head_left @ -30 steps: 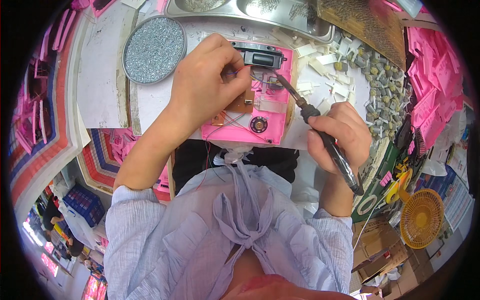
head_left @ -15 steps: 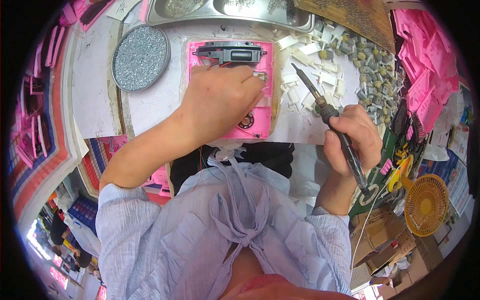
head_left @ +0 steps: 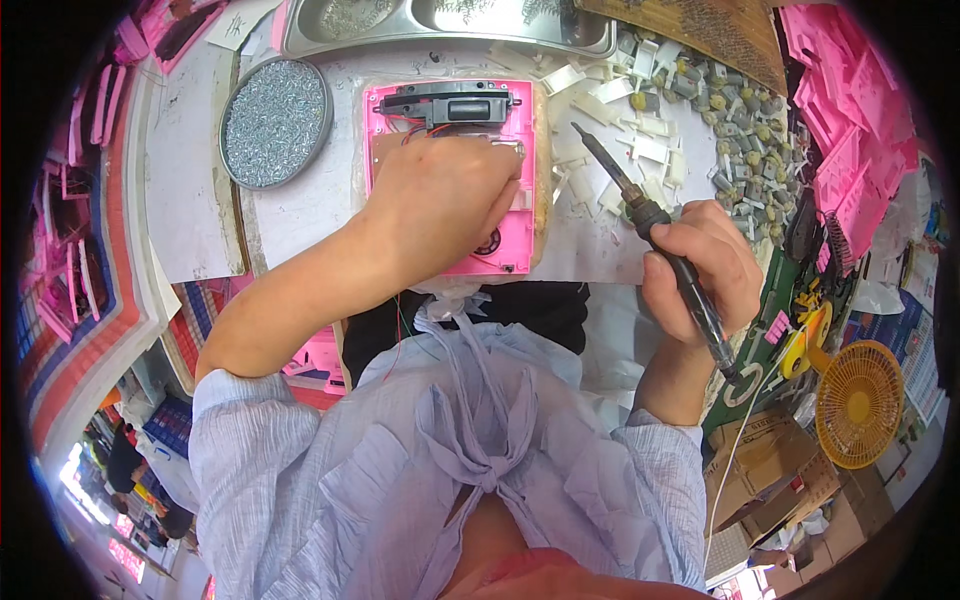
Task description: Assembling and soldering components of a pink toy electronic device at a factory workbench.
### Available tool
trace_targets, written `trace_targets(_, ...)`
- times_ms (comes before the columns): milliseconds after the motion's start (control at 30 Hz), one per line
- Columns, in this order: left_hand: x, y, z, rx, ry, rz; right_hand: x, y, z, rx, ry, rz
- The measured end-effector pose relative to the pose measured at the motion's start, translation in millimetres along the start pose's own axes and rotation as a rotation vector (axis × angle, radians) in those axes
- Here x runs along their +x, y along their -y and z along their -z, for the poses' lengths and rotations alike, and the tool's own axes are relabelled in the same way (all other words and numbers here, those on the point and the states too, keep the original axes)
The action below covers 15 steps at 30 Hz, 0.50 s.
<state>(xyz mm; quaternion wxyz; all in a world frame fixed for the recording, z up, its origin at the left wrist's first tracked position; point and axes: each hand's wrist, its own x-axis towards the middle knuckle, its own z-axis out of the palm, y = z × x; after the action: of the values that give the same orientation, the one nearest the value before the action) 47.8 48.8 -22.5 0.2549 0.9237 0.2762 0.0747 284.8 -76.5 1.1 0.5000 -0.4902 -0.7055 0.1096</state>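
Observation:
A shallow pink plastic case (head_left: 520, 232) lies on the table in front of me. A long black plastic part (head_left: 470, 109) is set across its far end, with thin red wires beside it. My left hand (head_left: 445, 195) is closed over the middle of the case, fingers curled down into it; what they hold is hidden underneath. Partly covered by this hand is a small round speaker (head_left: 489, 243). To the right, my right hand (head_left: 708, 265) grips a soldering iron (head_left: 652, 216) by its black handle. Its tip points up and left, apart from the case.
A round dish of small screws (head_left: 275, 122) stands at the left. White plastic pieces (head_left: 648, 150) and small grey motors (head_left: 740, 150) lie loose at the right. A metal tray (head_left: 425, 40) is at the back. Pink parts (head_left: 850, 130) pile up far right, above a yellow fan (head_left: 858, 405).
The table view has shifted slightly left. My left hand stays over the case, and my right hand still holds the soldering iron in nearly the same place.

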Motion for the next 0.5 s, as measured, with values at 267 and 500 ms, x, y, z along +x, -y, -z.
trace_targets(267, -9.2, 16.1, 14.3, -0.36, -0.055, -0.139, -3.2, 2.3, 2.0, 0.014, 0.007, -0.007)
trace_targets(500, -16.1, 23.1, 16.8, -0.299, 0.055, -0.231, -3.9, 3.2, -3.7, 0.148, 0.021, -0.034)
